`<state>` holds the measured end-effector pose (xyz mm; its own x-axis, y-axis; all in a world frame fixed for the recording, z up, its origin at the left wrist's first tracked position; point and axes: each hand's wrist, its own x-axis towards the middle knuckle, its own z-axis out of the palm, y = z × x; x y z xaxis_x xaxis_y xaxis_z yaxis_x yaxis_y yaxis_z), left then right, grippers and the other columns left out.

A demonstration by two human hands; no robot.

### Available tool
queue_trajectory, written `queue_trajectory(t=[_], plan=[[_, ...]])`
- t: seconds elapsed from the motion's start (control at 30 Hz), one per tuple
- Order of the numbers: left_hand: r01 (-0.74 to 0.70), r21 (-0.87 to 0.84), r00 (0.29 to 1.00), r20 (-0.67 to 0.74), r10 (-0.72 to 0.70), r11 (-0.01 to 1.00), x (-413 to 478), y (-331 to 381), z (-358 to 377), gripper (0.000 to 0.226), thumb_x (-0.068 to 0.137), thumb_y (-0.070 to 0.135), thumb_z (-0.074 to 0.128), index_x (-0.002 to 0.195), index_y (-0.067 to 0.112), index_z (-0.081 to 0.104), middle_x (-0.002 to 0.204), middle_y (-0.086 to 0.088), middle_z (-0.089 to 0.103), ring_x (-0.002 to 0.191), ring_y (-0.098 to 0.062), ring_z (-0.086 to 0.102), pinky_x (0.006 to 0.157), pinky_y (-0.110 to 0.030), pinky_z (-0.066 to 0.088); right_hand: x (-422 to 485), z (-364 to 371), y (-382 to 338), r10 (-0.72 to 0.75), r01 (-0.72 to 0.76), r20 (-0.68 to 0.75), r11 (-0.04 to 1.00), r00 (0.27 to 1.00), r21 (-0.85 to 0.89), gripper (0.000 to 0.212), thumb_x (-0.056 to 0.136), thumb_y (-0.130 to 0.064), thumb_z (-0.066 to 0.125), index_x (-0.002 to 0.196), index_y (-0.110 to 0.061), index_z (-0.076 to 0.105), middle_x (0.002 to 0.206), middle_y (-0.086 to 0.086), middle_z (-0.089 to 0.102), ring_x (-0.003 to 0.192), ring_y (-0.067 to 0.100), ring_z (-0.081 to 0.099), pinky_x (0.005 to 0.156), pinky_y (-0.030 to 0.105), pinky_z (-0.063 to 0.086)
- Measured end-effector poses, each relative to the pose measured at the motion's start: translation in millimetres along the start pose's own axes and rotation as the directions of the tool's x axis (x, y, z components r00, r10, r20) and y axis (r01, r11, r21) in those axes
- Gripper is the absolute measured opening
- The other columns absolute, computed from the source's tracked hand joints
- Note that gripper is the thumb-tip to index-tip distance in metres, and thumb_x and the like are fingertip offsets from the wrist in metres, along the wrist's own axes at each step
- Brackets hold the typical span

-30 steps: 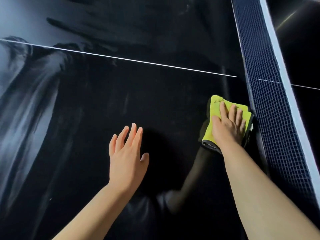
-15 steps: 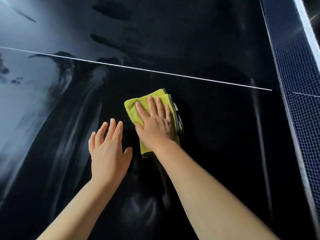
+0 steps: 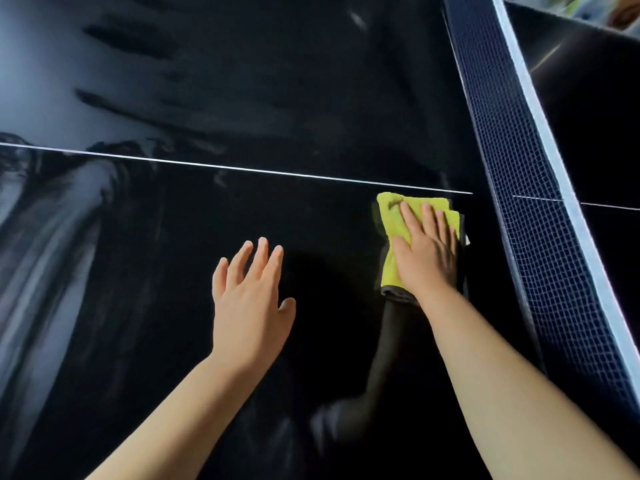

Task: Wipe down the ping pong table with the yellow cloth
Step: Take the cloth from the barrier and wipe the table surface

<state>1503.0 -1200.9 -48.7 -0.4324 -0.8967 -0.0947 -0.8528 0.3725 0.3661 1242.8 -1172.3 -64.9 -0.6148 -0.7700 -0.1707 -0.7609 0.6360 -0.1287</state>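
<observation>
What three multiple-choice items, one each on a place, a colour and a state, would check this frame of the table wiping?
1. Where does the yellow cloth lie?
A) close beside the net, just below the white line
B) at the table's left edge
C) draped over the net

2. What colour is the table surface?
A) green
B) black
C) red

3. How is the left hand?
A) gripping the cloth
B) balled in a fist
C) open, fingers spread, holding nothing

Answers: 1 A, the cloth sits flat under the right hand near the line's net end. 2 B, the glossy top reads black. 3 C, its fingers are straight and well apart from the cloth.
</observation>
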Motion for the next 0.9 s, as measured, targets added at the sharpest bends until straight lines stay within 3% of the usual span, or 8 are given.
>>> queue_trajectory(t=[0.17,0.3,0.4,0.67,0.9], plan=[[-0.066,-0.012,0.998,-0.002,0.066,0.998,26,15,11,0.072,0.078,0.028,0.069,0.142,0.016,0.038,0.152,-0.005,0.031,0.143,-0.024,0.018,0.116,-0.046,0.010,41,-18,60,0.218,-0.218,-0.007,0.976,0.976,-0.025,0.060,0.099,-0.044,0.033,0.153,-0.044,0.007,0.164,-0.001,-0.002,0.150,0.021,-0.009,0.120,0.042,-0.005],[-0.090,-0.002,0.995,-0.042,0.090,0.996,41,4,6,0.072,0.075,0.028,0.071,0.140,0.015,0.042,0.149,-0.006,0.036,0.142,-0.025,0.022,0.115,-0.047,0.015,77,-26,51,0.361,-0.360,0.018,0.932,0.932,-0.044,0.060,0.098,-0.047,0.025,0.153,-0.045,0.000,0.164,0.003,-0.008,0.149,0.030,-0.014,0.119,0.045,-0.009],[-0.087,0.011,0.994,-0.067,0.088,0.996,50,-15,1,0.071,0.073,0.027,0.072,0.137,0.015,0.045,0.147,-0.007,0.040,0.140,-0.027,0.026,0.114,-0.048,0.018,93,-24,26,0.375,-0.374,0.029,0.927,0.927,-0.029,0.060,0.099,-0.043,0.023,0.153,-0.044,-0.001,0.164,0.003,-0.010,0.149,0.031,-0.014,0.118,0.045,-0.012],[0.017,0.036,0.994,-0.107,-0.013,0.999,56,-88,-21,0.070,0.077,0.031,0.070,0.140,0.016,0.042,0.149,-0.005,0.035,0.142,-0.025,0.021,0.115,-0.047,0.012,112,3,-131,0.092,-0.091,0.015,0.995,0.996,-0.045,0.059,0.100,-0.043,0.024,0.154,-0.041,0.000,0.163,0.004,-0.010,0.149,0.031,-0.014,0.119,0.045,-0.012],[0.176,0.037,0.971,-0.169,-0.167,0.984,28,-183,-52,0.068,0.076,0.028,0.073,0.137,0.013,0.046,0.147,-0.008,0.039,0.140,-0.028,0.025,0.114,-0.049,0.015,84,35,-283,-0.195,0.198,0.044,0.976,0.980,-0.093,0.059,0.101,-0.043,0.023,0.154,-0.039,-0.003,0.163,0.006,-0.011,0.148,0.033,-0.015,0.119,0.047,-0.013]])
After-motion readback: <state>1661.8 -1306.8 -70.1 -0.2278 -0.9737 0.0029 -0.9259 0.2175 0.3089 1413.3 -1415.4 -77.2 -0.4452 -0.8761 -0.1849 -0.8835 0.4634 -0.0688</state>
